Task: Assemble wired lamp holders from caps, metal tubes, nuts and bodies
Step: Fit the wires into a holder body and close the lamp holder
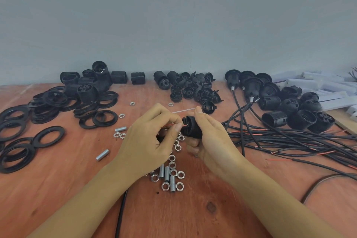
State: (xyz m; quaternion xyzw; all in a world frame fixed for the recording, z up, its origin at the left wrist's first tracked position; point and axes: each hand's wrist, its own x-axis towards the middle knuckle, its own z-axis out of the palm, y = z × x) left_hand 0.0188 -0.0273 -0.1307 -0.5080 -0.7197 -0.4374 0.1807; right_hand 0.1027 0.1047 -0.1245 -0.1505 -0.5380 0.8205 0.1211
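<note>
Table [63, 164] crowded with parts. Cables [289, 139] lie tangled at right; a snag there could tug the work. Right grip [210, 138] is clamped round body [193, 129], held above table centre. Left grip [148, 141] pinches red wire [168, 125] at the body's end. The wire is thin and may bend, fray or miss its hole. Nuts [180, 175] lie loose below; a dropped piece could scatter them.

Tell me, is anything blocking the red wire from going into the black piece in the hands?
Nothing visible blocks it. The left hand pinches the red wire right at the end of the black body, which the right hand holds. The inside of the body is hidden.
</note>
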